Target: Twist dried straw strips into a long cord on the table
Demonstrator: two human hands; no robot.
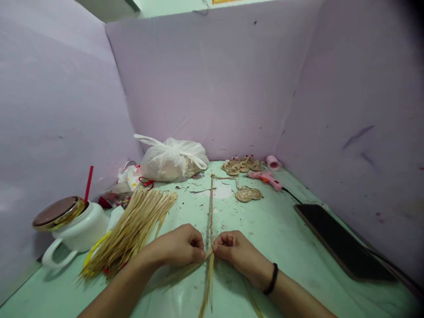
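Observation:
A thin straw braid runs away from me down the middle of the table and bends right at its far end, toward a coiled oval straw piece. At its near end, loose straw strands fan out. My left hand is closed, pinching a strand that trails to the lower left. My right hand, with a black band at the wrist, pinches the strands at the end of the braid. The fingertips of both hands are close together there.
A bundle of dry straw lies left, beside a white mug with its lid and a red straw. Behind are a white plastic bag, more coiled straw pieces, a pink glue gun and a pink roll. A phone lies right.

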